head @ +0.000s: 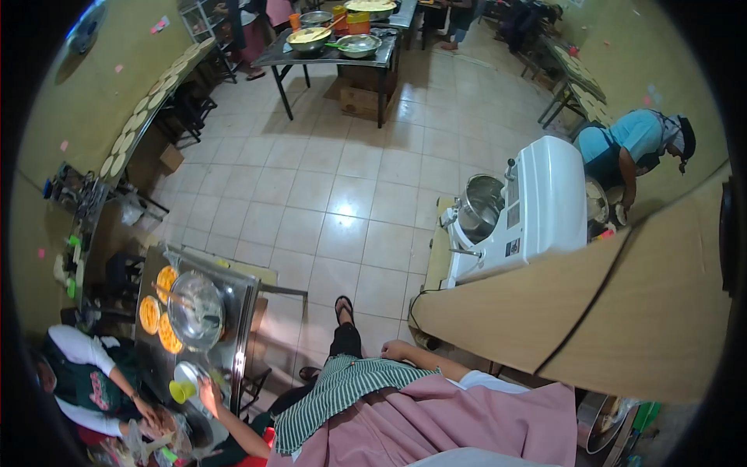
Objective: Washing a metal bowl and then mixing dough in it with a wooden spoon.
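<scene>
My left hand reaches over the metal table at the lower left, its fingers at the rim of a light round dish and close beside a yellow-green cup. Whether it grips either cannot be told. My right hand is curled beside the striped apron over my lap, with nothing visible in it. A large metal bowl holding a wooden-handled utensil stands farther up the table. Round pans with an orange, shredded-looking filling lie beside it.
The metal table's edge runs left of my legs. A co-worker handles plastic bags across it. Right of me is a wooden panel, with a white mixer and another co-worker beyond. A bowl-laden table stands ahead on the tiled floor.
</scene>
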Tool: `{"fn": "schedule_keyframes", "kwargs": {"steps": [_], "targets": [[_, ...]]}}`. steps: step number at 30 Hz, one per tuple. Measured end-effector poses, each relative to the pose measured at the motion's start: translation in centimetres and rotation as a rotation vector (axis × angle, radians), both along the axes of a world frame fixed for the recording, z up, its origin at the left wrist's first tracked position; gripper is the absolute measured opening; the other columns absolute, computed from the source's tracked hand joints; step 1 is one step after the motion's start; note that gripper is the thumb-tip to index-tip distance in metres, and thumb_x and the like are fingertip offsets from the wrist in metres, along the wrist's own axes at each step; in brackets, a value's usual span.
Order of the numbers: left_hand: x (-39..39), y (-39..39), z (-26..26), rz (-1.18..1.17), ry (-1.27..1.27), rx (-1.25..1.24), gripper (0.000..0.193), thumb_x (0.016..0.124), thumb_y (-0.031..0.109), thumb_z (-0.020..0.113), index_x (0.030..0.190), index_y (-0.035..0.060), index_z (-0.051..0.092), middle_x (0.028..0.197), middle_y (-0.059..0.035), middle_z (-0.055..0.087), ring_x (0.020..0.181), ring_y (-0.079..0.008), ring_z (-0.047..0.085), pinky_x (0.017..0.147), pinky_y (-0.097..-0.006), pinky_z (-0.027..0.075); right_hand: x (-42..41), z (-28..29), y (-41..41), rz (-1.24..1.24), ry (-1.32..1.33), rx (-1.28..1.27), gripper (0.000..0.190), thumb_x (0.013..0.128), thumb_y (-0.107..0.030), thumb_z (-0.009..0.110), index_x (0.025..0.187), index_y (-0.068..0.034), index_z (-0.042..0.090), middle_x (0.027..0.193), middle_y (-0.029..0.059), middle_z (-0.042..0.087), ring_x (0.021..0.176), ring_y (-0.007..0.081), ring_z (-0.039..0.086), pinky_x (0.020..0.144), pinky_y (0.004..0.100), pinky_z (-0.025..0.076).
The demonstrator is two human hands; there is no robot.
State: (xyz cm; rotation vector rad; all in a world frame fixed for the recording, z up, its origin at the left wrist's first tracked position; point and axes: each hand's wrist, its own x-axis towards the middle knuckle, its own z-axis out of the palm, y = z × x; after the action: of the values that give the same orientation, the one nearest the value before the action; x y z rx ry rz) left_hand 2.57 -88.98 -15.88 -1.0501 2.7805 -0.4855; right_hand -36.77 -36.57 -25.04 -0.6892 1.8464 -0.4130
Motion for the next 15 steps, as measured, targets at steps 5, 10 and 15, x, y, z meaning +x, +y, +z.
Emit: {"fn": "schedule_keyframes", "kwargs": {"steps": [5,10,15], "targets": [[1.1,-0.1,-1.5,0.148,0.059,0.292,0.043,0.083,0.016,0.051,0.125,0.0076,0.043,0.116,-0.0129,0.048,0.108,-0.0263,0.046,0.096,-0.0356,0.034,-9.4,-1.3,-3.7,0.003,0.155,0.113,0.035,0.075,-0.029,0.054,0.099,-0.006,0.066,0.105,0.0175,0.063,0.098,0.0325,0.06,0.082,0.0428,0.047],[-12.4,-3.2,-0.1,0.231,0.068,0.54,0.034,0.085,0.014,0.048,0.119,0.0063,0.05,0.133,-0.0125,0.043,0.124,-0.0281,0.039,0.108,-0.0363,0.024,-19.1,-1.1,-2.9,-0.223,0.209,0.223,0.033,0.076,-0.029,0.054,0.098,-0.007,0.066,0.103,0.0173,0.063,0.097,0.0327,0.06,0.081,0.0426,0.048],[-29.5,-9.5,2.1,-0.014,-0.016,0.546,0.035,0.085,0.015,0.048,0.119,0.0061,0.049,0.132,-0.0134,0.044,0.123,-0.0287,0.04,0.106,-0.0369,0.026,-27.6,0.6,-1.6,-0.715,0.257,0.087,0.032,0.076,-0.032,0.057,0.092,-0.007,0.067,0.09,0.0166,0.065,0.086,0.0321,0.062,0.076,0.042,0.049]]}}
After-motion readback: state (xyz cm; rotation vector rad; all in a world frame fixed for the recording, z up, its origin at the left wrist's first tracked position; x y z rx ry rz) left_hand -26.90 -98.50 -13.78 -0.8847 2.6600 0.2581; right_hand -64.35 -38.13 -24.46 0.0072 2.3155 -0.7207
